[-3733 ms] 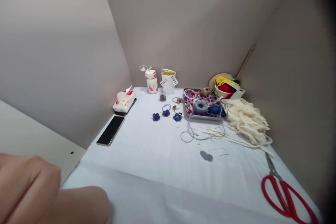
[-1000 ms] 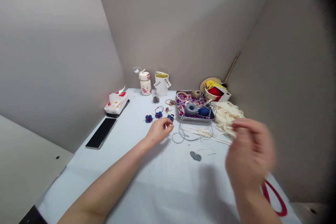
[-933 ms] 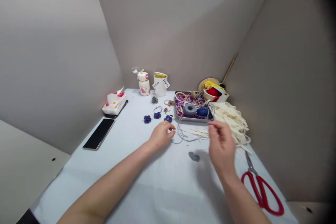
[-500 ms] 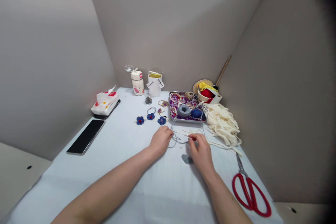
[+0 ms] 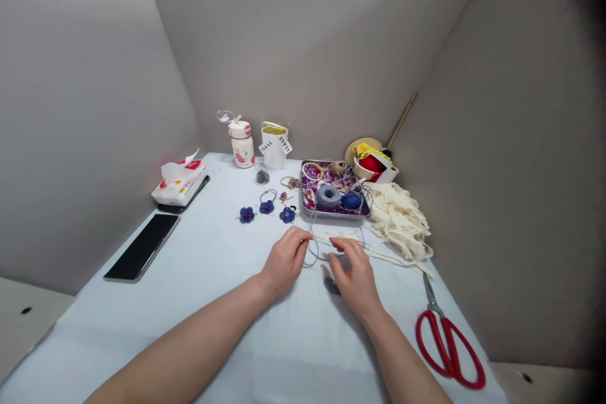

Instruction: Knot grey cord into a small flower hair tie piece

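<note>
Pinching, apparently, grey cord point(image 5: 317, 255) with left hand point(image 5: 284, 262), with right hand point(image 5: 357, 278) spread; could tangle loops at tray's point(image 5: 336, 215) near side because of pulling too fast

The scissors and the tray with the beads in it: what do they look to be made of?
The scissors seem to have grey metal blades, given their dull sheen, and smooth red handles, probably plastic or plastic-coated. The tray looks like bare, smooth metal, perhaps steel, judging by its silvery, shiny rim.
</note>
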`<state>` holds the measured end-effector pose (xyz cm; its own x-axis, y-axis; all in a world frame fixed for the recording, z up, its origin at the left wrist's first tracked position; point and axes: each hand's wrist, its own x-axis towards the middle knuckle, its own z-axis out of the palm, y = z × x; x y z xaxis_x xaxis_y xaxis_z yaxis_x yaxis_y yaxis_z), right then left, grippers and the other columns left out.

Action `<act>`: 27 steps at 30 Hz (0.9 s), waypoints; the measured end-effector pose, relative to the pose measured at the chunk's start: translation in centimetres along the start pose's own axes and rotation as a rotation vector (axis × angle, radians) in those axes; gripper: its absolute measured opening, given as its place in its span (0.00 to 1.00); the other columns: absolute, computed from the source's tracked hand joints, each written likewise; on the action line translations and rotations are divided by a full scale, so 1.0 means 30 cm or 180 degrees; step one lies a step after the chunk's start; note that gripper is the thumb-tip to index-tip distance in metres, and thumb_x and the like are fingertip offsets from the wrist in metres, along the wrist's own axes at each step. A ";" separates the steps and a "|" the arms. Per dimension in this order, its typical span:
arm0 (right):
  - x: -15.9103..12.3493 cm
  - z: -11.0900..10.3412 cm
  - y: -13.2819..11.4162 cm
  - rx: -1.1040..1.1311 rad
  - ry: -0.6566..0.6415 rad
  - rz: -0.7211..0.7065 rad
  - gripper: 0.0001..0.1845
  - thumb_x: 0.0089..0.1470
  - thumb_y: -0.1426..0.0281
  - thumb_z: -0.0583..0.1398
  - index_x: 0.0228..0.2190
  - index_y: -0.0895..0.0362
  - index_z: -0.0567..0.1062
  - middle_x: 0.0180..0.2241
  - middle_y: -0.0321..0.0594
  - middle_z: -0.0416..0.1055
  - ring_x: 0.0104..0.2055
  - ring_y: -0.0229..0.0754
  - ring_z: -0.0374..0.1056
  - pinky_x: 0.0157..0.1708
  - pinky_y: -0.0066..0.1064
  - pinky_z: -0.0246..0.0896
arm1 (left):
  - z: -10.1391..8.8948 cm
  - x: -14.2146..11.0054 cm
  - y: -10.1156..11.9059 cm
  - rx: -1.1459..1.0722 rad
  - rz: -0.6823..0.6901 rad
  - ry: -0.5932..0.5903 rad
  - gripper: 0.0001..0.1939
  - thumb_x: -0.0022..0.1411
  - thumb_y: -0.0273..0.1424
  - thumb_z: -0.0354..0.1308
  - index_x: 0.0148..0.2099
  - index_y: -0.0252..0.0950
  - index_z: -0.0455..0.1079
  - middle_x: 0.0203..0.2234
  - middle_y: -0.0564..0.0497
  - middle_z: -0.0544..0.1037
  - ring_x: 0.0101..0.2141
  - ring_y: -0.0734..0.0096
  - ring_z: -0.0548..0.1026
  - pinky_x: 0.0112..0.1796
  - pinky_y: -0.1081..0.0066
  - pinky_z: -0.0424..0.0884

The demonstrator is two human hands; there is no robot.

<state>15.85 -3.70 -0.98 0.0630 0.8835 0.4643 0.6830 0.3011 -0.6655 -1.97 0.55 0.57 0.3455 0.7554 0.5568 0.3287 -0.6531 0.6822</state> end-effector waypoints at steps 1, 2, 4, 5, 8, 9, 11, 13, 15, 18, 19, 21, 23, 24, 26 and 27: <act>0.000 0.001 0.004 -0.0034 -0.0078 -0.0029 0.14 0.57 0.70 0.54 0.45 0.52 0.70 0.42 0.43 0.70 0.46 0.48 0.65 0.47 0.43 0.58 | -0.003 0.000 0.003 -0.0034 0.0018 0.0074 0.08 0.67 0.25 0.45 0.44 0.38 0.65 0.36 0.47 0.72 0.39 0.68 0.71 0.41 0.67 0.68; 0.000 0.001 0.008 -0.0064 -0.0125 -0.0046 0.14 0.57 0.70 0.55 0.46 0.52 0.70 0.43 0.43 0.69 0.47 0.48 0.65 0.48 0.43 0.58 | -0.007 0.000 0.005 -0.0060 0.0055 0.0162 0.09 0.67 0.25 0.45 0.44 0.38 0.65 0.35 0.47 0.72 0.39 0.68 0.71 0.40 0.67 0.68; 0.001 0.000 0.017 -0.0099 -0.0095 -0.0033 0.15 0.57 0.70 0.55 0.46 0.52 0.70 0.43 0.43 0.69 0.48 0.48 0.64 0.48 0.43 0.58 | -0.016 0.000 0.007 -0.0092 0.0144 0.0404 0.09 0.67 0.25 0.46 0.44 0.38 0.66 0.35 0.47 0.72 0.39 0.68 0.71 0.40 0.67 0.68; 0.002 -0.002 0.022 -0.0105 -0.0031 0.0001 0.14 0.57 0.70 0.55 0.46 0.53 0.70 0.43 0.43 0.69 0.48 0.48 0.64 0.48 0.43 0.58 | -0.020 0.001 0.008 -0.0098 0.0159 0.0555 0.09 0.66 0.25 0.47 0.45 0.38 0.66 0.36 0.47 0.72 0.39 0.67 0.71 0.40 0.67 0.68; 0.004 -0.007 0.040 -0.0144 0.0172 0.0139 0.12 0.56 0.71 0.54 0.43 0.53 0.71 0.42 0.43 0.70 0.47 0.48 0.65 0.47 0.43 0.59 | -0.033 0.007 0.001 -0.0087 0.0038 0.0980 0.09 0.66 0.25 0.48 0.46 0.39 0.67 0.37 0.47 0.72 0.40 0.67 0.70 0.41 0.66 0.68; 0.005 -0.007 0.046 -0.0181 0.0203 0.0165 0.12 0.56 0.71 0.54 0.42 0.53 0.71 0.42 0.43 0.70 0.47 0.48 0.65 0.47 0.43 0.59 | -0.037 0.010 -0.003 -0.0084 -0.0028 0.1067 0.10 0.66 0.26 0.48 0.46 0.39 0.67 0.37 0.47 0.72 0.39 0.67 0.70 0.41 0.66 0.68; 0.004 -0.004 0.057 -0.0304 0.0159 0.0147 0.14 0.55 0.71 0.54 0.44 0.53 0.71 0.42 0.44 0.69 0.46 0.49 0.64 0.46 0.44 0.60 | -0.042 0.015 -0.012 -0.0105 -0.0150 0.1133 0.10 0.66 0.26 0.49 0.48 0.39 0.67 0.37 0.47 0.71 0.39 0.68 0.70 0.40 0.67 0.68; 0.002 0.004 0.063 -0.0459 0.0017 0.0047 0.16 0.55 0.71 0.55 0.47 0.52 0.71 0.43 0.45 0.68 0.47 0.49 0.63 0.46 0.45 0.59 | -0.042 0.015 -0.017 -0.0164 -0.0253 0.1114 0.11 0.66 0.27 0.49 0.49 0.39 0.67 0.38 0.47 0.71 0.38 0.69 0.70 0.38 0.68 0.67; 0.000 0.015 0.062 -0.0593 -0.0166 -0.0052 0.17 0.55 0.71 0.56 0.48 0.51 0.71 0.45 0.45 0.67 0.47 0.51 0.62 0.44 0.46 0.59 | -0.039 0.011 -0.016 -0.0261 -0.0293 0.1039 0.11 0.66 0.27 0.48 0.49 0.39 0.68 0.37 0.47 0.70 0.36 0.69 0.70 0.37 0.69 0.67; 0.004 0.026 0.050 -0.0677 -0.0443 -0.0110 0.09 0.54 0.70 0.58 0.38 0.49 0.75 0.43 0.43 0.68 0.46 0.52 0.61 0.43 0.46 0.58 | -0.030 0.000 -0.005 -0.0483 -0.0274 0.0959 0.09 0.66 0.27 0.47 0.43 0.38 0.67 0.34 0.49 0.69 0.33 0.70 0.68 0.35 0.69 0.66; 0.006 0.025 0.044 -0.0631 -0.0473 -0.0110 0.05 0.54 0.70 0.58 0.33 0.50 0.75 0.41 0.42 0.69 0.45 0.51 0.61 0.43 0.46 0.57 | -0.027 -0.003 -0.002 -0.0586 -0.0301 0.0972 0.08 0.66 0.27 0.46 0.41 0.37 0.67 0.32 0.49 0.68 0.32 0.71 0.68 0.34 0.70 0.65; 0.014 0.012 0.034 -0.0346 -0.0274 -0.0041 0.06 0.55 0.69 0.57 0.28 0.52 0.73 0.36 0.41 0.69 0.43 0.49 0.62 0.43 0.44 0.57 | -0.025 -0.004 -0.001 -0.0832 -0.0464 0.1050 0.08 0.67 0.28 0.44 0.39 0.37 0.65 0.28 0.52 0.65 0.27 0.73 0.65 0.31 0.71 0.63; 0.022 -0.014 0.035 0.0092 0.0352 0.0286 0.07 0.57 0.68 0.56 0.29 0.53 0.71 0.33 0.40 0.68 0.40 0.45 0.63 0.43 0.41 0.58 | -0.029 0.004 -0.010 -0.1111 -0.0759 0.1178 0.08 0.67 0.29 0.44 0.39 0.37 0.63 0.23 0.55 0.62 0.23 0.75 0.61 0.28 0.73 0.60; 0.026 -0.029 0.041 0.0312 0.0776 0.0593 0.07 0.58 0.66 0.55 0.30 0.54 0.70 0.32 0.39 0.68 0.38 0.44 0.63 0.40 0.39 0.59 | -0.033 0.011 -0.018 -0.1255 -0.0932 0.1264 0.07 0.67 0.29 0.44 0.39 0.37 0.63 0.21 0.56 0.60 0.22 0.76 0.59 0.26 0.74 0.58; 0.035 -0.060 0.068 0.0728 0.1681 0.1332 0.08 0.57 0.62 0.56 0.33 0.54 0.69 0.30 0.37 0.67 0.33 0.41 0.63 0.36 0.35 0.59 | -0.046 0.030 -0.039 -0.1513 -0.1275 0.1491 0.06 0.66 0.29 0.44 0.38 0.37 0.61 0.19 0.58 0.57 0.20 0.77 0.57 0.24 0.76 0.55; 0.040 -0.074 0.087 0.1092 0.2004 0.1575 0.09 0.56 0.61 0.57 0.33 0.54 0.67 0.27 0.34 0.65 0.30 0.38 0.62 0.32 0.32 0.58 | -0.054 0.040 -0.049 -0.1607 -0.1431 0.1629 0.05 0.65 0.29 0.44 0.38 0.37 0.61 0.18 0.59 0.56 0.19 0.77 0.56 0.23 0.76 0.54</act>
<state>19.32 -2.64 -0.87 0.7545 0.6091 0.2446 0.2202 0.1163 -0.9685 -3.46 2.51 1.00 -0.2046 0.9477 0.2449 -0.1345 -0.2750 0.9520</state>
